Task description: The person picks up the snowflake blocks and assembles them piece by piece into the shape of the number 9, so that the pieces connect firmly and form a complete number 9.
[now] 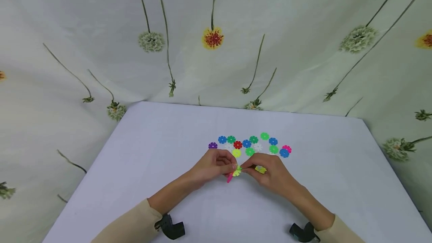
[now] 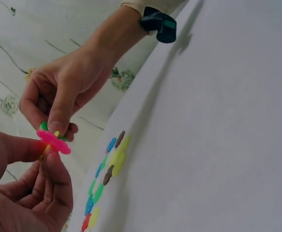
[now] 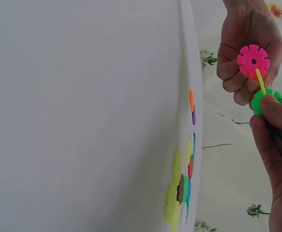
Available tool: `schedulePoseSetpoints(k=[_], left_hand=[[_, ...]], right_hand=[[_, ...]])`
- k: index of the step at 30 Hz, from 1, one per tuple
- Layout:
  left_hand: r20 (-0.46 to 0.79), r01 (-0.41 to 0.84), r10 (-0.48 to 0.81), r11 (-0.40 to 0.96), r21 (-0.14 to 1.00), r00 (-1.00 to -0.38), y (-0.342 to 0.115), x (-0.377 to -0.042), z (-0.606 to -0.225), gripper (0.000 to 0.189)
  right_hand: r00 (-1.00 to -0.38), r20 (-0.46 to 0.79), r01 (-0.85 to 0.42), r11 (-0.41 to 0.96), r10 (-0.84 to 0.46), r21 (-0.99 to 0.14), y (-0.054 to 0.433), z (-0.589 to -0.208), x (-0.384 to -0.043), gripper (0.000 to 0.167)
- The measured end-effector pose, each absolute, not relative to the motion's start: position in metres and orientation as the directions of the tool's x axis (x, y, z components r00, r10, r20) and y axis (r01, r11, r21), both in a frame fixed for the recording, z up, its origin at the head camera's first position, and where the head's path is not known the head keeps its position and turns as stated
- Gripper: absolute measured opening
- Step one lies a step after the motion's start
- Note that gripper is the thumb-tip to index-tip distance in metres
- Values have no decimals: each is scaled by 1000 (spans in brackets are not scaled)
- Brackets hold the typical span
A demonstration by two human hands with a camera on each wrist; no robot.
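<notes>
Both hands meet over the near middle of the table on a small joined piece of notched plastic discs. It has a pink disc [image 3: 253, 61], a yellow disc [image 1: 237, 173] seen edge-on from the right wrist, and a green disc [image 3: 259, 102]. My left hand [image 1: 215, 165] pinches the piece at the pink and yellow discs between thumb and fingertip. From the other side, my right hand [image 1: 274, 171] pinches the green disc, thumb laid over its face. The left palm lies behind the pink disc in the right wrist view.
Loose notched discs lie spread beyond the hands, among them a purple disc [image 1: 212, 145], a red disc [image 1: 237, 144] and a blue disc [image 1: 284, 153]. Yellow discs [image 1: 260, 169] lie partly hidden by the right hand. A flowered cloth [image 1: 287, 21] hangs behind the white table [image 1: 162, 130].
</notes>
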State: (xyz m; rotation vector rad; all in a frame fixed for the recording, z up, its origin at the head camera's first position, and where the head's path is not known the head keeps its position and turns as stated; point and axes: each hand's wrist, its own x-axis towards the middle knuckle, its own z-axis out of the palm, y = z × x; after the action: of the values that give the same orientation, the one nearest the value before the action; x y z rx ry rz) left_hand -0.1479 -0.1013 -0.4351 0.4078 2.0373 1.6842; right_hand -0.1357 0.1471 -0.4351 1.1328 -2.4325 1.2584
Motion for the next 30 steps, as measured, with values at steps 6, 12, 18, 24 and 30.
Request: schedulePoseSetpoints(k=[6, 12, 18, 24, 30], left_hand=[[-187, -69, 561, 225, 972, -806, -103, -150, -426, 17], [-214, -85, 549, 251, 964, -808, -106, -153, -426, 19], [-211, -81, 513, 263, 961, -832, -111, -157, -430, 20], [-214, -89, 499, 262, 961, -840, -117, -160, -433, 20], [-209, -91, 492, 252, 963, -845, -120, -162, -432, 19]], right_hand=[[-672, 467, -704, 300, -574, -644, 153, -436, -138, 27], [-701, 419, -668, 324, -578, -671, 156, -437, -146, 28], [-802, 248, -534, 467, -543, -705, 170, -441, -165, 28], [-851, 137, -476, 634, -507, -609, 183, -450, -180, 18], [-865, 87, -460, 712, -494, -530, 186, -458, -186, 21]])
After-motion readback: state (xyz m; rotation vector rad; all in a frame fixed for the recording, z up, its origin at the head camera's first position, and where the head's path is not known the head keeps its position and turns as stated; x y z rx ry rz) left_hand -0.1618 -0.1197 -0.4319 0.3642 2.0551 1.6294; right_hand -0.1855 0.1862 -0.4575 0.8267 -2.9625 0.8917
